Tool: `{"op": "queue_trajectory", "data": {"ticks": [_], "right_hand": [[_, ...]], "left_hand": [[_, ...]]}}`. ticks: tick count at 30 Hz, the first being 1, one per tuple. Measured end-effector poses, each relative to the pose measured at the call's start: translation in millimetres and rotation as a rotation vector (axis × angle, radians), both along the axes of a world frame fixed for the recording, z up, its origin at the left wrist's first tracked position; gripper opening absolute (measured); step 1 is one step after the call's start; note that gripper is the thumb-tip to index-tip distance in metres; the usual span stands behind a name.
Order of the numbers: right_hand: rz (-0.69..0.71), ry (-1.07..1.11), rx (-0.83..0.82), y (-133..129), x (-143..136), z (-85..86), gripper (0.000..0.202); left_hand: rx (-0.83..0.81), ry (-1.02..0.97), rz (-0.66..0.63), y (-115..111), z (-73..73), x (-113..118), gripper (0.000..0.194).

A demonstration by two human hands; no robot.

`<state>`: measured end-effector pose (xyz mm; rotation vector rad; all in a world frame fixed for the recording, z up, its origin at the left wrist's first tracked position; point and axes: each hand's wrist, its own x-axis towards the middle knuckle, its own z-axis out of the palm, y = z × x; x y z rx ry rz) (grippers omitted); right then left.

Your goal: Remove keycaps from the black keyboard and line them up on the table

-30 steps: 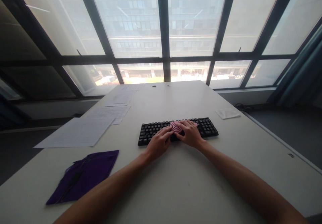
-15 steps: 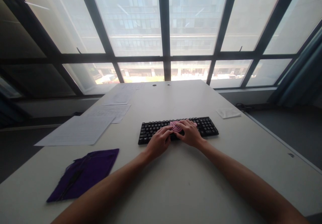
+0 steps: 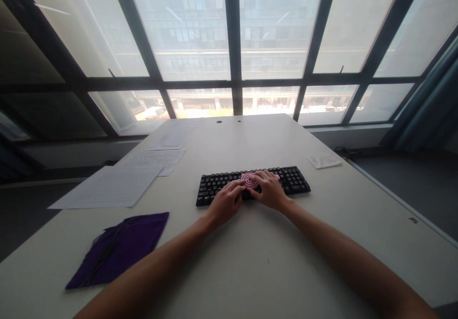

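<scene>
A black keyboard [image 3: 212, 185] lies across the middle of the white table. On top of it rests a pink object with a round spiral [image 3: 249, 180], part of it hidden under my right hand. My left hand [image 3: 226, 199] touches the lower left edge of the spiral with its fingers close together. My right hand [image 3: 268, 189] grips the spiral's right side, thumb below and fingers over the top. Both wrists are near the keyboard's front edge.
A purple cloth pouch [image 3: 121, 247] lies at the front left of the white table [image 3: 229, 271]. Several printed papers [image 3: 107, 185] spread along the left side. A clear plastic packet [image 3: 324, 161] sits on the right. Windows stand behind.
</scene>
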<state>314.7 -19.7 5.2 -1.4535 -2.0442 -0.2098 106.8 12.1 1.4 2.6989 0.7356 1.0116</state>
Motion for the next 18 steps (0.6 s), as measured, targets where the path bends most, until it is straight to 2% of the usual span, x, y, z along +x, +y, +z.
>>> {"op": "queue_trajectory", "data": {"ticks": [18], "right_hand": [[-0.003, 0.008, -0.011, -0.2, -0.4, 0.6, 0.039]], "left_hand": [[0.01, -0.004, -0.012, 0.8, 0.7, -0.6, 0.038]]}}
